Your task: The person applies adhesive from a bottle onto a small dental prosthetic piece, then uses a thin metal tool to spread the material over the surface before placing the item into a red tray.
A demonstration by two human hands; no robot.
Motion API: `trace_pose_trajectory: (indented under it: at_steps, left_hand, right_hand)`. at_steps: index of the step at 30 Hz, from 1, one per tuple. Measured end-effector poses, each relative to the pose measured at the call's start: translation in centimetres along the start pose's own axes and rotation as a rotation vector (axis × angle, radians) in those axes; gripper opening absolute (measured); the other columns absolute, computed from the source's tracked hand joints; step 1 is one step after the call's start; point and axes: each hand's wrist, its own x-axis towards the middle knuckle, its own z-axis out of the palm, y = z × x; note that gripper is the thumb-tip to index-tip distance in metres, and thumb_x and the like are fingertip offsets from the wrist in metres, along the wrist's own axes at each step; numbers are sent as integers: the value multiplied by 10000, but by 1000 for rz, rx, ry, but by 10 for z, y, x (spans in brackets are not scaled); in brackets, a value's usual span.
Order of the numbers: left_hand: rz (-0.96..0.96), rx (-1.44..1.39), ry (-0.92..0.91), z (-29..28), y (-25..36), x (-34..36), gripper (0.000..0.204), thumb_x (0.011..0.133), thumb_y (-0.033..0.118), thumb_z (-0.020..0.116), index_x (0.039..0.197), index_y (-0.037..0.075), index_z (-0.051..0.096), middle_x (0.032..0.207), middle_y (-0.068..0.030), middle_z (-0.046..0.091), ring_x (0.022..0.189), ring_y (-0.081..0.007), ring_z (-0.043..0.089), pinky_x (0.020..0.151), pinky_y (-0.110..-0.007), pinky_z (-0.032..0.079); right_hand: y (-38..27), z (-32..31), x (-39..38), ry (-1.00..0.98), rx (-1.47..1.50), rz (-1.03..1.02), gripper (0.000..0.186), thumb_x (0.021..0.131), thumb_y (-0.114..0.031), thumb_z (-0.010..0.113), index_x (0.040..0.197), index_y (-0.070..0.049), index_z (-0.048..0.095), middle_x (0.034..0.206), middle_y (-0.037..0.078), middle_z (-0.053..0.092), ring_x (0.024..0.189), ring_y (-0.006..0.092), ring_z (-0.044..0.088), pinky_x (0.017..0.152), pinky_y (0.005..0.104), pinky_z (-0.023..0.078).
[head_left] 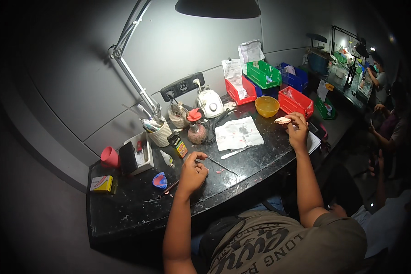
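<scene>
My right hand (pixel 298 132) is raised over the right side of the dark bench, pinching a small cream-and-pink piece like a denture (pixel 282 120) between thumb and fingers. Lower and further left, my left hand (pixel 194 173) is curled just above the bench top. A thin dark line, perhaps a slim tool, runs right from its fingertips; whether the fingers grip it is unclear. Beside that wrist lies a dark-handled stick tool (pixel 171 186). A blue dental mould (pixel 160 180) with a reddish inside sits left of it. A pale knife-like tool (pixel 235 152) lies before a stained paper sheet (pixel 239 134).
Behind stand a yellow bowl (pixel 267 106), red (pixel 297 102) and green (pixel 263 74) bins, a white control box (pixel 210 103) and a round flask (pixel 197 134). Left are a tool cup (pixel 160 132), white tray (pixel 146 157) and yellow box (pixel 102 184). A lamp (pixel 218 8) hangs overhead; people are at right.
</scene>
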Motion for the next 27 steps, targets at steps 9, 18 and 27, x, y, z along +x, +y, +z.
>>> trace_pose_trajectory:
  at_steps: [9,18,27]
  left_hand:
    - [0,-45,18,2,-3,-1,337,780,-129,570,1101,-26,558,1028,-79,551,708,-64,570,595,-195,478]
    - [-20,-61,26,-1,-4,0,357,756,-145,592,1091,-27,563,1074,-85,546,734,-74,581,610,-197,495]
    - [-47,-54,21,0,-7,2,381,745,-165,594,1098,-28,561,1083,-87,541,745,-76,579,614,-194,506]
  right_hand:
    - [34,6,-2,-13,619,132,346,819,188,562,1106,6,625,1115,72,631,1010,150,625,901,287,523]
    - [-21,-5,3,-65,1276,573,251,1020,-208,534,1252,-115,554,1116,65,647,973,167,651,749,331,595]
    - [-29,15,30,-214,1427,516,395,938,14,568,1324,-64,533,1111,74,610,885,131,597,688,229,491]
